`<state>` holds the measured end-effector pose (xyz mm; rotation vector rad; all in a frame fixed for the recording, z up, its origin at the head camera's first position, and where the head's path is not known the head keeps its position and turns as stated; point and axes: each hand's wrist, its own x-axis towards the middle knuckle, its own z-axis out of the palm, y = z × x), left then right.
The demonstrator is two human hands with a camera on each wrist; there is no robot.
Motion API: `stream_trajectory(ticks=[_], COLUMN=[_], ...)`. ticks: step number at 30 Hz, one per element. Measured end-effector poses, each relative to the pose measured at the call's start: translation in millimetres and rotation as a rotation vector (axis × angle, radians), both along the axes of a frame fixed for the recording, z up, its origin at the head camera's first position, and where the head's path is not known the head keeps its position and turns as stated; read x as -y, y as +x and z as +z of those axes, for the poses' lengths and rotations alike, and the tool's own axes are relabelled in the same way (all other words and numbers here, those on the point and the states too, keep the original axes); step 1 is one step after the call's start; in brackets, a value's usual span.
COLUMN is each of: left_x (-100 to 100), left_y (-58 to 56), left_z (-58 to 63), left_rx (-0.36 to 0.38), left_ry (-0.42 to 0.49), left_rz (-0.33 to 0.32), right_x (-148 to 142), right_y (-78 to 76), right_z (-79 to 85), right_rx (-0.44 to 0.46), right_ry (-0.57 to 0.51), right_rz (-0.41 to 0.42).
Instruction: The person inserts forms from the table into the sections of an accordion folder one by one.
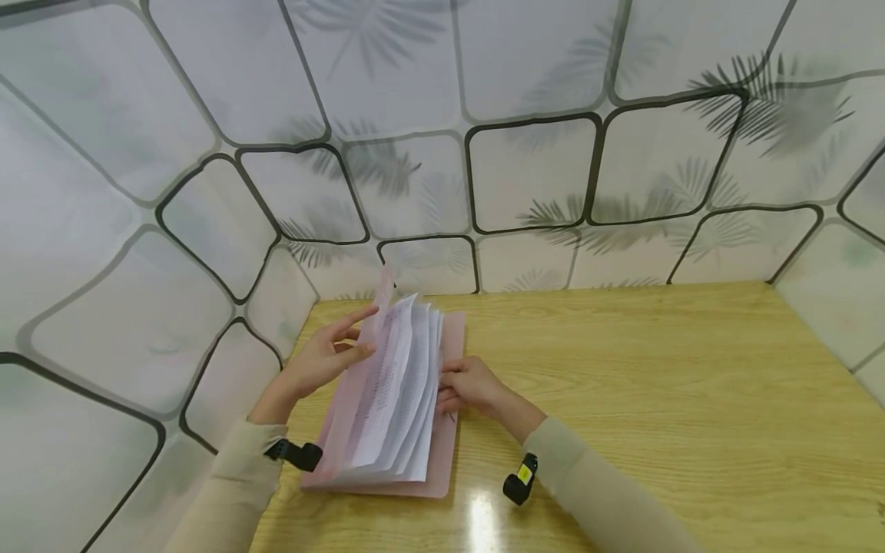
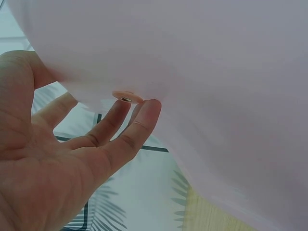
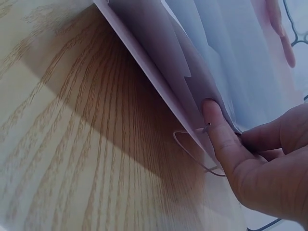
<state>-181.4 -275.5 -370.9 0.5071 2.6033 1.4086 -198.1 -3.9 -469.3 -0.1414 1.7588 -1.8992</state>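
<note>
A pink document folder [image 1: 452, 330] lies on the table, its cover raised on the left and a stack of printed sheets [image 1: 390, 376] fanned inside. My left hand [image 1: 325, 357] holds the raised cover by its edge. In the left wrist view, fingertips [image 2: 153, 108] of that hand touch the cover [image 2: 231, 96] beside a small round button [image 2: 126, 97]. At the stack's right edge, my right hand [image 1: 473, 384] pinches the sheets [image 3: 211, 86] between thumb and fingers. A thin string [image 3: 185, 151] loops out from the folder's edge below those fingers.
The wood-grain table [image 1: 657, 384] extends to the right of the folder. Patterned wall covering [image 1: 532, 177] rises behind and on both sides, with the left wall near my left arm. Each wrist wears a small black camera [image 1: 518, 484].
</note>
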Motion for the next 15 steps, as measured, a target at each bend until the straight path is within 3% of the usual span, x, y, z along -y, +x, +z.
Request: stream_trajectory(ticks=[8, 15], left_x=[-3, -27], left_y=[-0.1, 0.7], left_z=[-2.8, -8.7], left_rx=[-0.032, -0.093], left_ry=[-0.040, -0.212], left_rz=[0.005, 0.029], right_x=[-11, -31], right_y=[-2.2, -7.8], right_z=[-2.1, -3.8], right_rx=[-0.018, -0.029], right_ry=[0.013, 0.056], right_rz=[-0.025, -0.095])
